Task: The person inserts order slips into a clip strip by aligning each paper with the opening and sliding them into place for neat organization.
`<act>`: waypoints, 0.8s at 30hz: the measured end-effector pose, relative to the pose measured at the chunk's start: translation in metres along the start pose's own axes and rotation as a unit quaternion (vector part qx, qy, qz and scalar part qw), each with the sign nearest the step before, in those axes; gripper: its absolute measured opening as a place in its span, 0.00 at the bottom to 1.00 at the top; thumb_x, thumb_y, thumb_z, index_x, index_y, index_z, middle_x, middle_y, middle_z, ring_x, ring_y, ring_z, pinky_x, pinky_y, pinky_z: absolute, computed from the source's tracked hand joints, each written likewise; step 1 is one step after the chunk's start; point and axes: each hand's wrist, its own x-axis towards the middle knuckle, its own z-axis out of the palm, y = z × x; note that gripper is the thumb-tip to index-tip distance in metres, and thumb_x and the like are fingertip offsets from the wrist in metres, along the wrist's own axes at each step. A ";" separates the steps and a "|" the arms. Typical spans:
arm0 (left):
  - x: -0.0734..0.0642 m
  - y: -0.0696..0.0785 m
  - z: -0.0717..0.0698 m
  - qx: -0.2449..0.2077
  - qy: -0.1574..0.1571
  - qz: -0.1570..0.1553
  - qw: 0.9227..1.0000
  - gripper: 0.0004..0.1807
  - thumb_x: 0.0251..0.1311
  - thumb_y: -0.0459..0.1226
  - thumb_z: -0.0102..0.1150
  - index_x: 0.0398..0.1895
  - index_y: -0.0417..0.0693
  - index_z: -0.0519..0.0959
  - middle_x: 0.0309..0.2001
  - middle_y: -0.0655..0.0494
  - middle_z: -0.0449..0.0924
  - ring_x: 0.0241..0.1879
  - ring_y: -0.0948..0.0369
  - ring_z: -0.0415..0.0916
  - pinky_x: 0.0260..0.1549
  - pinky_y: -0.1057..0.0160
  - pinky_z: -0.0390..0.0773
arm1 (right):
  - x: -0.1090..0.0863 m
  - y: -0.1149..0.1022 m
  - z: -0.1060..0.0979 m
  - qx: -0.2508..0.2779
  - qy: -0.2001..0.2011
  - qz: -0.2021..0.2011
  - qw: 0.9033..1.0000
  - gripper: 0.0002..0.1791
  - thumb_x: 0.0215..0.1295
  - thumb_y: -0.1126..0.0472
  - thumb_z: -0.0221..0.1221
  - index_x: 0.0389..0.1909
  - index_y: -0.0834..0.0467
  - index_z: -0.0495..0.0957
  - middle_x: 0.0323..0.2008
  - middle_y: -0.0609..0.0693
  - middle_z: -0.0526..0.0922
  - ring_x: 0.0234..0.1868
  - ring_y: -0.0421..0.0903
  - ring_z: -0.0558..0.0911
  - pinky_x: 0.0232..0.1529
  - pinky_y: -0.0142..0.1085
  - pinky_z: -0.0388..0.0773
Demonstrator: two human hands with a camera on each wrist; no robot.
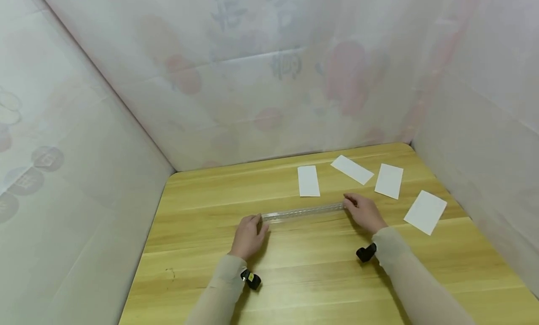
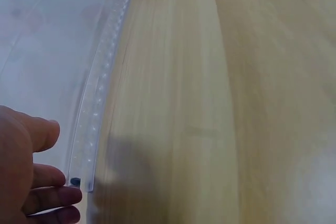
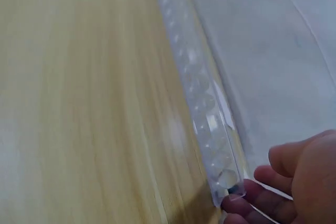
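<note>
A long clear plastic strip [image 1: 301, 212] with a row of round bumps spans the space between my two hands. My left hand [image 1: 247, 237] has its fingertips at the left end, while its thumb [image 2: 44, 134] stands a little off the plastic in the left wrist view. At the other end, the fingers [image 3: 270, 203] of my right hand [image 1: 364, 213] curl against the strip's tip. A small dark spot shows at each end in the wrist views. Whether the strip touches the table or is lifted, I cannot tell.
Several white cards lie beyond and right of my hands on the wooden table [image 1: 202, 198]: one upright card [image 1: 309, 180], a slanted card [image 1: 352, 169], another [image 1: 389, 180] and one nearer the right edge [image 1: 425, 212]. Fabric walls [image 1: 236, 105] enclose the back and sides.
</note>
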 end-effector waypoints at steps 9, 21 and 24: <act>0.011 0.009 0.013 0.006 -0.019 0.023 1.000 0.29 0.68 0.48 0.54 0.63 0.36 0.72 0.59 0.42 0.73 0.61 0.48 0.68 0.60 0.51 0.68 | -0.006 0.013 -0.010 0.055 0.026 0.056 0.997 0.29 0.77 0.52 0.43 0.69 0.67 0.61 0.61 0.67 0.69 0.60 0.64 0.69 0.58 0.57 0.66; 0.050 -0.013 0.019 -0.178 0.027 -0.038 0.983 0.21 0.62 0.40 0.63 0.56 0.38 0.78 0.39 0.54 0.81 0.42 0.57 0.78 0.46 0.57 0.77 | 0.009 0.024 -0.003 0.105 0.086 0.124 0.983 0.24 0.72 0.55 0.53 0.62 0.65 0.72 0.53 0.61 0.76 0.52 0.55 0.73 0.53 0.47 0.69; 0.057 -0.016 0.017 -0.193 0.028 -0.049 0.980 0.18 0.60 0.40 0.65 0.52 0.40 0.81 0.38 0.54 0.83 0.40 0.58 0.79 0.43 0.59 0.79 | 0.012 0.022 -0.004 0.102 0.096 0.135 0.981 0.22 0.71 0.54 0.55 0.59 0.62 0.75 0.51 0.59 0.78 0.51 0.54 0.75 0.53 0.47 0.70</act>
